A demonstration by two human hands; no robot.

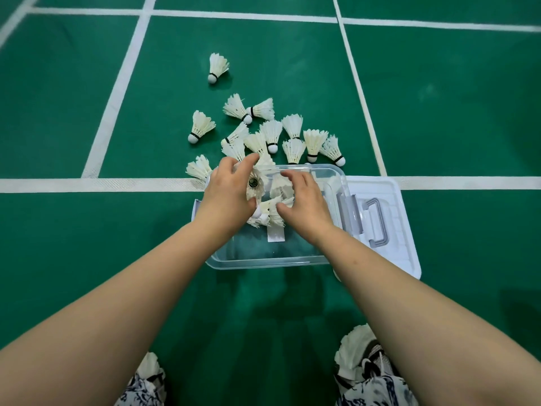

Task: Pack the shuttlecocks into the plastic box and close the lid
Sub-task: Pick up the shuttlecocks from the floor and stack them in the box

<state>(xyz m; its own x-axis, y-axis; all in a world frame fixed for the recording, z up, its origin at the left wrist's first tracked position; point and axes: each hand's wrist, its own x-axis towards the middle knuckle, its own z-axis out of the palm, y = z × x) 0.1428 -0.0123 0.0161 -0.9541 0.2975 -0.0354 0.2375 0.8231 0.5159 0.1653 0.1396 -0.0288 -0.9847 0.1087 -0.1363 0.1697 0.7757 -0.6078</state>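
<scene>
Shuttlecocks (pixel 270 131) lay mostly in a loose heap on the green court floor (pixel 439 112) just beyond the far rim of the plastic box (pixel 263 262), with one lone shuttlecock (pixel 218 67) well beyond the box. A few already sat inside the box at its far end, and feathers of two more showed on the near side of the box, by the person's knees.

The lid (pixel 408 244) rested flat, touching the box's right side, handle up. The left hand (pixel 231 194) was over the box's far left corner, fingers and thumb curled around a small bunch of shuttlecocks, one dark cork end facing the camera. The right hand (pixel 304 206) hovered over the middle of the box with bent fingers on the feathers there; whether it actually held any was hidden under the palm, so I could not tell.

The step in hand looked like settling a handful into the box. To do it well, the bunch should be lowered, not dropped, with the corks pointing one way so the skirts nest. The feathers should be pressed only lightly, since they would crush easily. Everything needed to sit below the rim, or the lid would not seat.
</scene>
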